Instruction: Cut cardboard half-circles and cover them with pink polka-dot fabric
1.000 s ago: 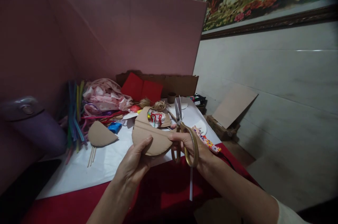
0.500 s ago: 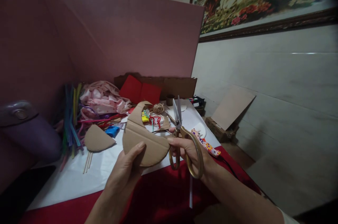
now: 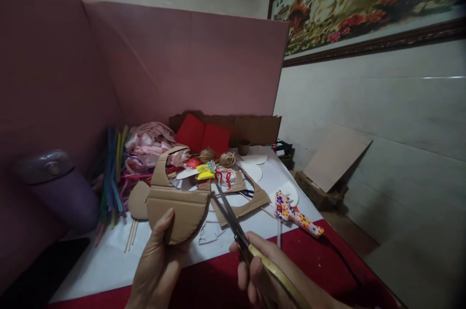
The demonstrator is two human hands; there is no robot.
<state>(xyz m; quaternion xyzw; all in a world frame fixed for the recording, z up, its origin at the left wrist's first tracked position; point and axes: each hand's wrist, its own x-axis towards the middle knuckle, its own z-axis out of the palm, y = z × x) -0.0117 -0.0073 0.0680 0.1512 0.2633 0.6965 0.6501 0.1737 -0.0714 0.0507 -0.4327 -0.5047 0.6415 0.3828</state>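
Note:
My left hand (image 3: 160,255) grips a cut piece of cardboard (image 3: 178,209) near its lower edge, thumb on the face and the other fingers behind. A curved strip rises from the piece's upper left around an opening. In my right hand (image 3: 262,265) is a pair of scissors (image 3: 233,221) with brass-coloured handles. Its blades point up and left, apart from the cardboard's right edge or just beside it; I cannot tell if they touch. Beyond the blades lies a cardboard offcut (image 3: 255,204) with a rounded hole.
A flower-patterned glue gun (image 3: 296,214) lies at the right. Balls of twine (image 3: 228,159), red card (image 3: 202,134) and pink cloth (image 3: 151,139) sit at the back. At left are pipe cleaners (image 3: 111,173), thin sticks (image 3: 131,236), another cardboard piece (image 3: 139,201) and a purple bottle (image 3: 61,192).
The scissors have swung from upright to slanting left, blades now nearer together. My right hand has let go of the cardboard's edge and moved down. The cardboard has shifted left in view.

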